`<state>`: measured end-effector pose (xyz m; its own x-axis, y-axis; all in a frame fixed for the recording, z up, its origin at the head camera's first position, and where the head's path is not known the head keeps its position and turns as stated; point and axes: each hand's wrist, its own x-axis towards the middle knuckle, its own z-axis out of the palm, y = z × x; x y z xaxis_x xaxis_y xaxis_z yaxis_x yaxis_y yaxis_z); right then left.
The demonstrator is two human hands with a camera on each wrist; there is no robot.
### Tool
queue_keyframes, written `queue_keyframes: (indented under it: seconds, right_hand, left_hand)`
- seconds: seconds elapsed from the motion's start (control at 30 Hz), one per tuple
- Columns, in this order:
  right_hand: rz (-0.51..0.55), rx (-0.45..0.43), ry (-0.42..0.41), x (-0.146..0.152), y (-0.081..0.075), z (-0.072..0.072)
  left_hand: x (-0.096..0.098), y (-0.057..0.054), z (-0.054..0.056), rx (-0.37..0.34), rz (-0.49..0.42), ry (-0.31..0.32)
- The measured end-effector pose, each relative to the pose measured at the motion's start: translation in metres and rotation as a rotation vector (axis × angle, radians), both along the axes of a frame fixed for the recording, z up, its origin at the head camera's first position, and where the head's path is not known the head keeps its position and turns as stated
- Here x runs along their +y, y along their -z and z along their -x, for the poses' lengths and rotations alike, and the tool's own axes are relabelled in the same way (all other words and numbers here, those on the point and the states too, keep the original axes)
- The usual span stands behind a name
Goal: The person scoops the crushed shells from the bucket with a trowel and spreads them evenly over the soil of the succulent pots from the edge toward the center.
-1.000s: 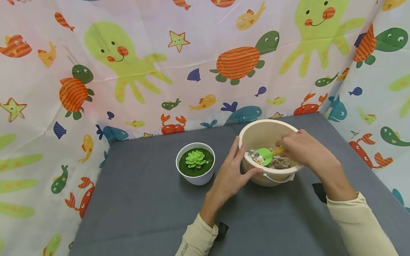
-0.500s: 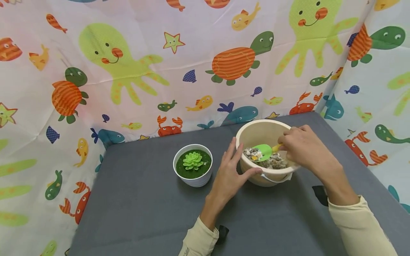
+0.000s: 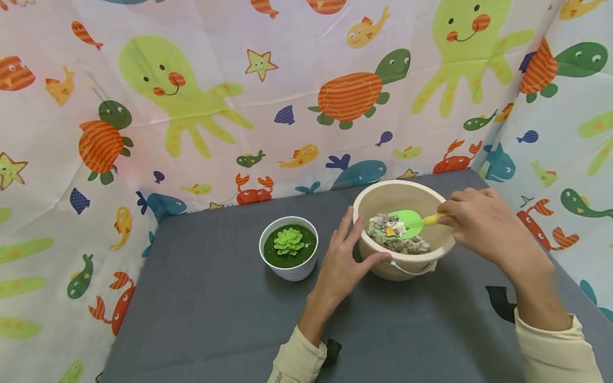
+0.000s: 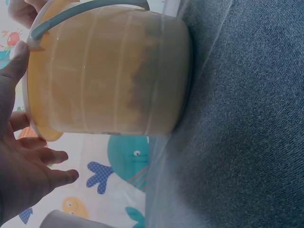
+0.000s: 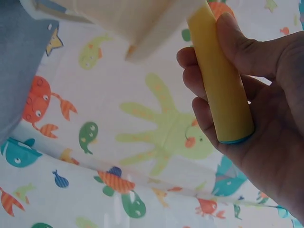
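Note:
A cream bucket [image 3: 433, 254] with a pale handle [image 3: 412, 272] stands upright on the grey cloth-covered surface. Inside lie greyish bits like pebbles and shells [image 3: 414, 246]. My left hand [image 3: 339, 261] rests against the bucket's left rim, fingers spread and thumb along the near side; in the left wrist view, some fingers hang free of the wall. My right hand [image 3: 493, 229] grips the yellow handle [image 5: 222, 78] of a small toy shovel. Its green blade [image 3: 411, 222] is inside the bucket's mouth, tilted left, over the pebbles; its tip is partly hidden by light-coloured bits.
A white pot [image 3: 293, 272] with a green succulent [image 3: 289, 242] stands just left of my left hand. Behind and on both sides hangs a white curtain [image 3: 215, 58] printed with sea animals. Grey cloth [image 3: 210, 308] covers the surface.
My right hand has drawn back to the right and slightly up with the shovel, so more of the yellow handle shows. My left hand stays on the rim.

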<state>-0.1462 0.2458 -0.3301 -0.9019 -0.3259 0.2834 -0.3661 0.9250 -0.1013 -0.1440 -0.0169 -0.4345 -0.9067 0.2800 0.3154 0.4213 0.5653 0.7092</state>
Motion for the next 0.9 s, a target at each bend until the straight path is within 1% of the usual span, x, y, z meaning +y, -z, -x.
queue_keyframes:
  seconds: [0.23, 0.43, 0.6, 0.77, 0.9]
  right_hand:
    - [0.006, 0.038, 0.018, 0.008, -0.011, -0.009]
    - [0.025, 0.059, 0.030, 0.010, -0.018, -0.015]
    - [0.027, 0.138, -0.018, 0.013, -0.022, -0.017]
    - [0.032, 0.233, -0.095, 0.014, -0.026, -0.016]
    - [0.066, 0.258, -0.146, 0.012, -0.027, -0.015]
  left_hand:
    - [0.000, 0.000, 0.000, -0.014, -0.002, -0.005]
    - [-0.001, 0.000, 0.000, 0.013, 0.043, -0.014]
    - [-0.003, -0.002, 0.000, 0.021, 0.060, -0.015]
    - [-0.007, -0.009, -0.003, 0.009, 0.077, -0.012]
    - [-0.014, -0.015, -0.006, 0.036, 0.087, -0.039]
